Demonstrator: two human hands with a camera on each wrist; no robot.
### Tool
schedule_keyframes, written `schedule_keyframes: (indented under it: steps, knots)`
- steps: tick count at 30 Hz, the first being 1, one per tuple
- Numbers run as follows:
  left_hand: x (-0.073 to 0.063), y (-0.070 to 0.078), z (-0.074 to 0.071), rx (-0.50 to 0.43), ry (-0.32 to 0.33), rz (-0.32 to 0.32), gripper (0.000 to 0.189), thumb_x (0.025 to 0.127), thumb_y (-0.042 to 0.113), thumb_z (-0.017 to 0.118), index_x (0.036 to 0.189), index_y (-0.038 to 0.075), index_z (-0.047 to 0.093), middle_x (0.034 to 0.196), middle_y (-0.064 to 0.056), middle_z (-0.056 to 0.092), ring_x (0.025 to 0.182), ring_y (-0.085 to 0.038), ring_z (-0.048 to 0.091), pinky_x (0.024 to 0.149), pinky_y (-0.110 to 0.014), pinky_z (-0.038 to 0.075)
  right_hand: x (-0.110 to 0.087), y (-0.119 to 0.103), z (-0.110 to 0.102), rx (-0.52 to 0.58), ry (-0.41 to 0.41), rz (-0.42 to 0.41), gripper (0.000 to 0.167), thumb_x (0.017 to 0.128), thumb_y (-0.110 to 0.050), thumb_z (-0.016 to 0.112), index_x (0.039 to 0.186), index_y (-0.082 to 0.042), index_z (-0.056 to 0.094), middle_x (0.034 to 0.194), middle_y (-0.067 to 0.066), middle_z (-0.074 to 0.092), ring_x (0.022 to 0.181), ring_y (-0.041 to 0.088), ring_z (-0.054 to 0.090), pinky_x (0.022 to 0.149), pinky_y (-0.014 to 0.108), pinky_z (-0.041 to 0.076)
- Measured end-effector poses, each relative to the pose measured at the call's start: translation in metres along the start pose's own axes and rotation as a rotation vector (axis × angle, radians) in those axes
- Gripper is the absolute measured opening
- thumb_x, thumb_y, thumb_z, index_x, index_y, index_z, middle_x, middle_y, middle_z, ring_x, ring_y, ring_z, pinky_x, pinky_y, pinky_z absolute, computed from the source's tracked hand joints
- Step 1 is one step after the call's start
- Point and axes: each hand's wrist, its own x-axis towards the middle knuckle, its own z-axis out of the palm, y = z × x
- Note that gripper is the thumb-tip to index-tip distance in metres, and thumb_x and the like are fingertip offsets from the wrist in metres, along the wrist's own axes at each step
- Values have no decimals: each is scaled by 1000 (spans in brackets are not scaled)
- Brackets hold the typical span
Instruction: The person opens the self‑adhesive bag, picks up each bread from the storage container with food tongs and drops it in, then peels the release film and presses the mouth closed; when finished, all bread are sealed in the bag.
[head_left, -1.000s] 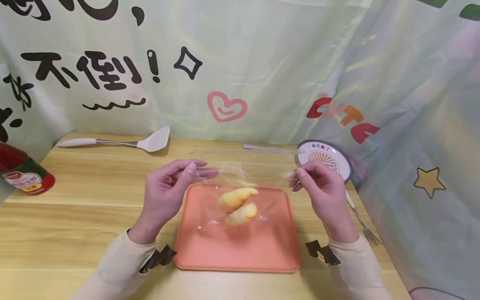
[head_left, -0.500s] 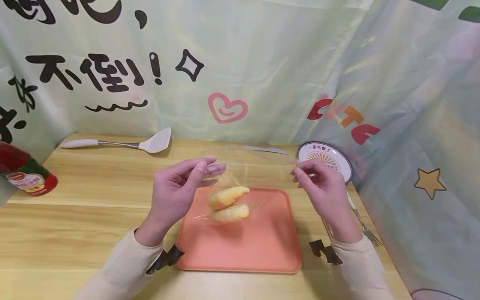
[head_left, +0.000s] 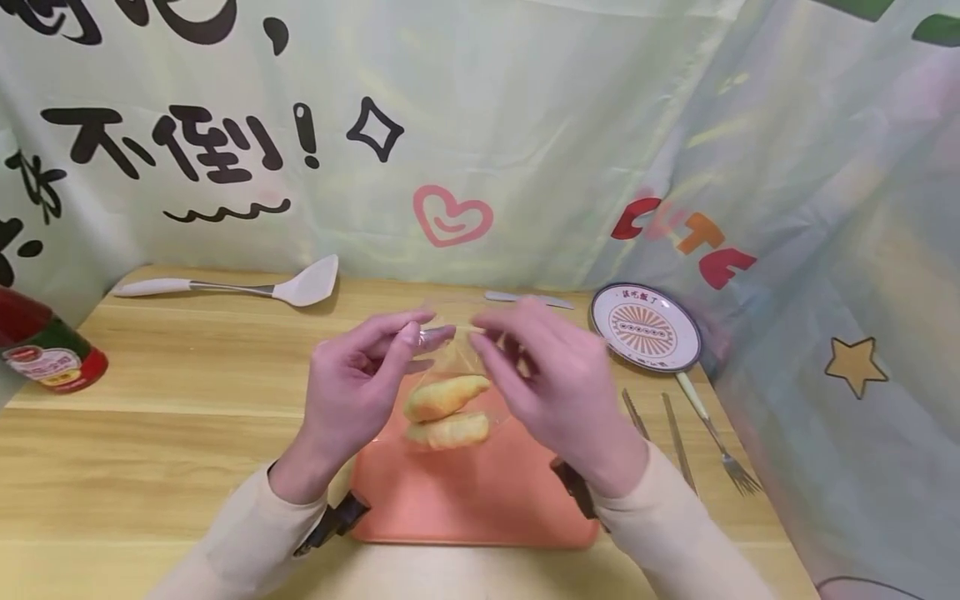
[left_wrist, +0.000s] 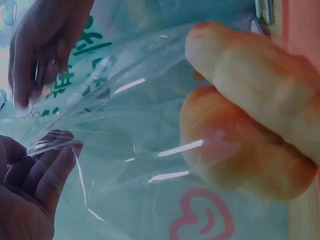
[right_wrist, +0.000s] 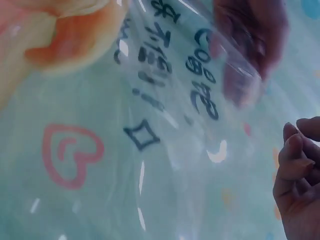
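Two golden bread rolls [head_left: 447,398], one above the other, sit inside a clear plastic bag [left_wrist: 125,135] over the pink tray [head_left: 480,517]. My left hand [head_left: 356,379] pinches the bag's gathered mouth with thumb and fingers. From that grip, the film runs in taut folds down to the rolls in the left wrist view. My right hand [head_left: 551,367] is close to the left, fingers curled, thumb and index tips together at the bag's top. It is blurred in the left wrist view, and I cannot tell whether film is between its fingertips.
A white spatula [head_left: 303,283] lies at the back left, near a red sauce bottle [head_left: 52,346]. A knife [head_left: 528,298] lies at the back edge. To the right are a plate [head_left: 647,327], a fork [head_left: 727,458] and tongs [head_left: 678,442]. A printed cloth [head_left: 540,125] stands behind.
My right hand has moved left from the bag's far side to beside the left hand. The spread bag mouth has narrowed, and the rolls have shifted left. My left hand keeps its pinch.
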Motion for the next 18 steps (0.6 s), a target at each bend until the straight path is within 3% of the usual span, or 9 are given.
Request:
schedule_keyframes:
  steps: [3, 5, 9, 14, 18]
  knots:
    - [0, 0, 1, 78, 16, 57, 21, 92, -9, 59, 109, -7, 70, 87, -13, 74, 78, -23, 73, 56, -22, 54, 7, 1, 16, 28, -28, -25, 11, 88, 1, 71, 98, 2, 66, 75, 5, 56, 57, 12, 49, 52, 20, 43]
    - [-1, -1, 1, 139, 34, 101, 22, 90, -9, 61, 110, -7, 71, 83, -11, 74, 68, -17, 72, 47, -16, 44, 9, 2, 24, 40, -26, -22, 14, 87, 3, 72, 100, 2, 67, 78, 5, 57, 59, 12, 50, 54, 19, 44]
    - [-1, -2, 0, 185, 42, 168, 26, 87, -10, 60, 111, -8, 70, 77, -11, 73, 65, -14, 70, 45, -16, 38, 11, 4, 34, 47, -13, -30, 15, 88, 1, 71, 102, 2, 68, 84, 7, 60, 60, 12, 50, 56, 18, 44]
    - [0, -3, 1, 154, 28, 192, 26, 87, -11, 59, 111, -10, 69, 81, -18, 73, 77, -19, 73, 58, -19, 52, 12, 8, 38, 39, 18, -71, 14, 86, 1, 74, 99, 3, 70, 87, 8, 63, 62, 13, 54, 55, 19, 45]
    - [-1, -3, -1, 155, 26, 210, 26, 89, -9, 58, 112, -9, 69, 83, -17, 73, 79, -22, 73, 65, -22, 55, 14, 10, 40, 52, 10, -108, 15, 84, 1, 77, 98, 4, 72, 86, 8, 64, 67, 15, 58, 59, 20, 48]
